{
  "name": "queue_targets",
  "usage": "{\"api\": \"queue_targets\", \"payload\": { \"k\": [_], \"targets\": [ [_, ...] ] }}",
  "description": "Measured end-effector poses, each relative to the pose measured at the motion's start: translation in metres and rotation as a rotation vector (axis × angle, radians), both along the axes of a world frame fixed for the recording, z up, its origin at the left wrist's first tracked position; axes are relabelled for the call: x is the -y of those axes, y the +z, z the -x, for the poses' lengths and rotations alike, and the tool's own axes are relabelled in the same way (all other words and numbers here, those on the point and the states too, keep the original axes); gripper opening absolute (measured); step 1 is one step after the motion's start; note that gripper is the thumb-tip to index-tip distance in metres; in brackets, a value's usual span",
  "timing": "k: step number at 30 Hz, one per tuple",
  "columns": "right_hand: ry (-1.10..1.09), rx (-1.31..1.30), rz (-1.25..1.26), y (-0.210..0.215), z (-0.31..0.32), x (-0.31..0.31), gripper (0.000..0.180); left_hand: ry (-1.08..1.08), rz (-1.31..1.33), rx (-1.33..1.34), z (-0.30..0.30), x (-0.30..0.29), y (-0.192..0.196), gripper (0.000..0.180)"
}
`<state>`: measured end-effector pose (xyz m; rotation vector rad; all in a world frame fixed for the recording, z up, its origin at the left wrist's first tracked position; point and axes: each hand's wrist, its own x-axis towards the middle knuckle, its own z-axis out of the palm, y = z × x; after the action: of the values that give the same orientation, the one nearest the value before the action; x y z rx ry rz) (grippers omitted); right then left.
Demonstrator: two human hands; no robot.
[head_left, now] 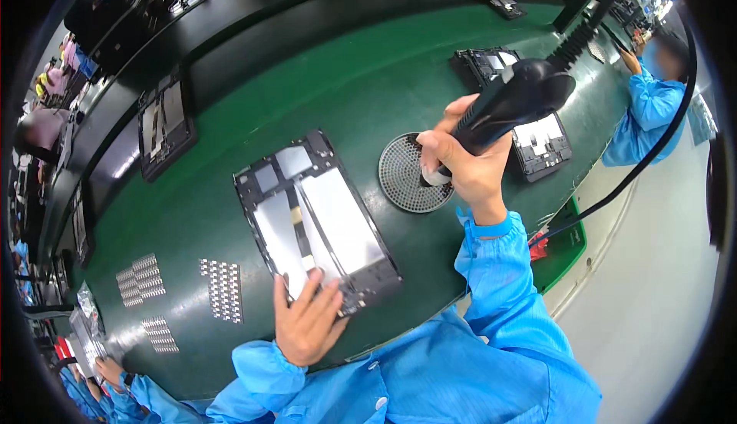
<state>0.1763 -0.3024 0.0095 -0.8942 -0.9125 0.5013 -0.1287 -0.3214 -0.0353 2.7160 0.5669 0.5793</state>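
My right hand [480, 171] is wrapped round a black electric screwdriver [514, 105], tilted with its tip end down. That end is over a round grey screw tray [399, 171] pitted with small holes; the bit itself is mostly hidden by my fingers. In front of me lies an opened tablet [345, 224], its inside facing up, with silver battery panels, a dark ribbon cable and black edge parts. Fingers spread, my left hand [305, 328] rests on the tablet's near end.
Small metal parts [224, 290] lie in rows at the left of the green bench [307, 79]. More opened tablets [165, 128] stand around. A black cable [645, 159] loops down at the right, above a green bin [568, 251]. Co-workers [652, 109] sit at both sides.
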Motion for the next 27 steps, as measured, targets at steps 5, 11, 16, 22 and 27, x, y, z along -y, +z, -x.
{"api": "queue_targets", "payload": {
  "k": [5, 11, 16, 22, 27],
  "targets": [
    [-0.045, 0.018, 0.015, -0.004, 0.002, -0.005, 0.032, 0.044, 0.033, 0.019, -0.012, 0.015, -0.008, 0.045],
    [-0.041, 0.065, 0.066, -0.008, 0.007, -0.022, 0.033, 0.097, 0.100, 0.075, -0.034, 0.010, 0.005, 0.040],
    [-0.017, 0.038, 0.090, -0.009, 0.006, -0.022, 0.033, -0.009, 0.118, 0.275, -0.024, -0.006, 0.011, 0.022],
    [-0.017, 0.059, 0.109, -0.015, 0.006, -0.024, 0.032, 0.246, 0.204, 0.380, -0.020, -0.018, 0.015, 0.016],
    [-0.019, 0.064, 0.112, -0.016, 0.007, -0.024, 0.032, 0.361, 0.129, 0.348, -0.008, -0.027, 0.020, 0.015]
  ]
}}
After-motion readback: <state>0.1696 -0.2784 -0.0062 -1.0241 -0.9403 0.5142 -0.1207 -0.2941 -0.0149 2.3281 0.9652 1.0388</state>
